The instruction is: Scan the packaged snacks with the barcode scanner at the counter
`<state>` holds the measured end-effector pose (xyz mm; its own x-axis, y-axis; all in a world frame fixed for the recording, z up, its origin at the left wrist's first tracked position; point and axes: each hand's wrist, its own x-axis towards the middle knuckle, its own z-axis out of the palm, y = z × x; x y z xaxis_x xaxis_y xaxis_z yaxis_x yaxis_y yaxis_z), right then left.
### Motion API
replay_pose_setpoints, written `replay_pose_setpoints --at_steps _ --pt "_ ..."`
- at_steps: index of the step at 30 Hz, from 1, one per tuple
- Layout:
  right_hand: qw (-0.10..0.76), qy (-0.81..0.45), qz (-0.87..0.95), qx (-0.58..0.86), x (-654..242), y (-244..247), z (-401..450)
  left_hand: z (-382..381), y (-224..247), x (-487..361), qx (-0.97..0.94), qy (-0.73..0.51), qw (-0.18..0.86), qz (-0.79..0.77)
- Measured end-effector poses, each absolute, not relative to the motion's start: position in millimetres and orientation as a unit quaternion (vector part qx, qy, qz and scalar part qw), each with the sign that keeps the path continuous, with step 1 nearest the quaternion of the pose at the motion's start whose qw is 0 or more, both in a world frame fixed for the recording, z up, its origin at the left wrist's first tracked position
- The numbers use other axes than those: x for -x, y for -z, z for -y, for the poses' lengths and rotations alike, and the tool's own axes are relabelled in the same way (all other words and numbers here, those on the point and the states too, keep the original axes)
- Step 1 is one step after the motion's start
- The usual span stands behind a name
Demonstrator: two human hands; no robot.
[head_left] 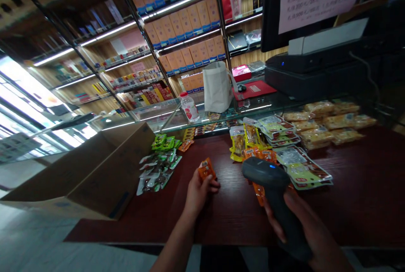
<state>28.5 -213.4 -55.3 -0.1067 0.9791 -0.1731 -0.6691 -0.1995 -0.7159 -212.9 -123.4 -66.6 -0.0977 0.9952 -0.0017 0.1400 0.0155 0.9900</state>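
Note:
My left hand point(202, 186) is closed around a small orange snack packet point(206, 170), just above the dark red counter point(228, 217). In my right hand point(308, 221) is a black barcode scanner point(268, 179), its head pointing away from me with a blue light on top. Behind the scanner lie more orange packets point(258, 194), partly hidden by it. Yellow snack bags point(237, 142) and green-and-white pouches point(305, 168) are piled beside them. Left of my left hand lie silver-green packets point(158, 172), green packets point(164, 142) and a single orange packet point(186, 145).
An open cardboard box point(107, 166) stands at the left. Packaged bread-like items point(329, 122) are stacked at the right. Behind are a glass display case point(171, 115), a bottle point(189, 108), a white bag point(217, 88), a monitor point(272, 14) and a receipt-printer-like black machine point(294, 73).

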Motion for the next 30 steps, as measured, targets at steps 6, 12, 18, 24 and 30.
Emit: replay_pose_setpoints --at_steps 6,12,18,24,30 --pt "0.576 -0.703 0.241 0.341 -17.7 54.6 209.9 124.9 67.5 210.4 -0.515 -0.468 0.443 -0.565" --pt "0.56 -0.717 0.255 0.328 -5.7 54.8 209.2 127.2 70.9 212.0 -0.525 -0.469 0.421 -0.571" --pt "0.548 -0.713 0.277 0.338 -1.1 53.4 208.7 128.9 70.8 213.0 -0.527 -0.47 0.427 -0.565" --pt "0.547 -0.701 0.295 0.351 -0.2 53.2 211.5 128.2 63.5 211.4 -0.546 -0.444 0.379 -0.601" --pt "0.556 -0.689 0.313 0.346 -1.5 57.7 212.9 128.5 66.1 212.1 -0.56 -0.455 0.379 -0.58"
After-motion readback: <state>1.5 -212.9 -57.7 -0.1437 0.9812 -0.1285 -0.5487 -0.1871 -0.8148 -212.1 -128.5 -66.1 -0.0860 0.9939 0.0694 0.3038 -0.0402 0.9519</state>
